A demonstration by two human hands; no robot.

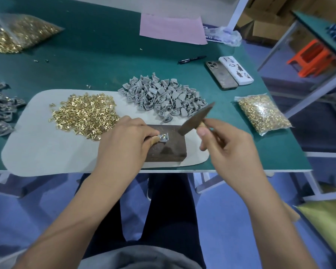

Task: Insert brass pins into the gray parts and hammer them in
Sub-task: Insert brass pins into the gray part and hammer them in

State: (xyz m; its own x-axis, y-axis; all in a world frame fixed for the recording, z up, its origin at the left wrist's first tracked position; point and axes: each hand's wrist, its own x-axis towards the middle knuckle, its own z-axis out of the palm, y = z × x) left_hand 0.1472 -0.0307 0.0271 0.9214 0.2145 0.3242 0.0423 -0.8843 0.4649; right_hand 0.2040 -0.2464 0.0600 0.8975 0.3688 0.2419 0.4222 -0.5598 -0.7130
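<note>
The left hand (124,140) has its fingers curled down, pinching a gray part (163,137) against the top of a dark wooden block (169,150); a brass pin (163,135) sits in the part's hole. The right hand (227,144) is closed around the wooden handle of a small hammer (196,119), thumb on top, with the metal head tilted and raised just above the block's far right corner, clear of the part. The block rests on a pale mat (47,150), which also carries a pile of loose brass pins (83,113) and a heap of gray parts (161,96) beyond the block.
</note>
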